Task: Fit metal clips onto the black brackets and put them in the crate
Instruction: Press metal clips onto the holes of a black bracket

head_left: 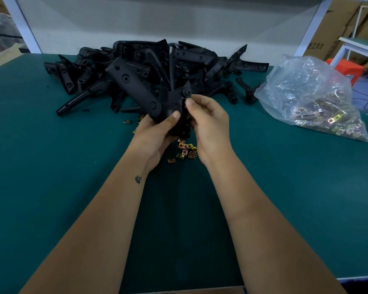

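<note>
1. Both forearms reach from the near edge toward the middle of the green surface [51, 187]. A small dark mark sits on the inner left wrist.
2. A loose scatter of metal clips [186, 150] lies on the surface between and just beyond the two wrists. A few more clips lie just past the left hand, toward the far edge.
3. The left hand [155, 136] grips a black bracket [140, 92] from below. The fingers curl under it and the thumb presses across its lower front. The bracket is held off the surface, above the scattered clips.
4. The right hand [208, 124] meets the same bracket from the right. The thumb and forefinger pinch together at the bracket's edge near its upper corner. Whether a clip sits between these fingertips cannot be told.
5. The held bracket is an angled part. One long arm with round holes slants up and to the left; a shorter part hangs down between the hands.
6. A pile of black brackets [179, 60] lies beyond the hands, along the far edge of the surface.
7. A clear plastic bag [306, 92] rests near the far right corner, with more metal clips showing through its lower part.
</note>
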Demonstrator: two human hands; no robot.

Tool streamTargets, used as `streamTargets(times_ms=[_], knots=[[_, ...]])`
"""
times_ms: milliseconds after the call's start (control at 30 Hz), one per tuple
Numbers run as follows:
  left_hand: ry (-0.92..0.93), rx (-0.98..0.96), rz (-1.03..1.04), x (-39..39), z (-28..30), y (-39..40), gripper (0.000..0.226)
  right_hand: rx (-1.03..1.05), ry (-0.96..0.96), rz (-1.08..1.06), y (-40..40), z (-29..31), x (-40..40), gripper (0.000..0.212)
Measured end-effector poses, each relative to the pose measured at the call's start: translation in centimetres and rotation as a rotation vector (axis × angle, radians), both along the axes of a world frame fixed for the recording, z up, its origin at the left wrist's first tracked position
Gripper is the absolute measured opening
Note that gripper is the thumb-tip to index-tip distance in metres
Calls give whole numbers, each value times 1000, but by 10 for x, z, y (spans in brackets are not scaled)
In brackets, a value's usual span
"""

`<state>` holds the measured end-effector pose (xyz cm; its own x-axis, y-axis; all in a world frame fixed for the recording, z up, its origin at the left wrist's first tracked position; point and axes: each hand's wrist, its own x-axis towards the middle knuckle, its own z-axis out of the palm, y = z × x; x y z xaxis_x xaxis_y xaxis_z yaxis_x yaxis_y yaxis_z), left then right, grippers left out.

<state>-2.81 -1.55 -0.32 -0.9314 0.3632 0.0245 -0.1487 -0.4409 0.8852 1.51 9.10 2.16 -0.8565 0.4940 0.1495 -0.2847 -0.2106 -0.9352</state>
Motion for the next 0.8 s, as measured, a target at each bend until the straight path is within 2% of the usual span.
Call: streamTargets(times_ms=[100, 267, 567, 800], knots=[[-36, 36, 1, 0, 1, 1, 23, 167, -20, -16, -5, -2, -1, 9], [-17, 64, -15, 4, 4, 3, 26, 256, -44, -113, -2, -2, -2, 7], [-31, -9, -10, 4, 2, 1, 23, 536, -65, -207, -1, -5, 1, 7], [-85, 42, 13, 0, 2, 1, 21, 581, -68, -168, 0, -4, 2, 5]])
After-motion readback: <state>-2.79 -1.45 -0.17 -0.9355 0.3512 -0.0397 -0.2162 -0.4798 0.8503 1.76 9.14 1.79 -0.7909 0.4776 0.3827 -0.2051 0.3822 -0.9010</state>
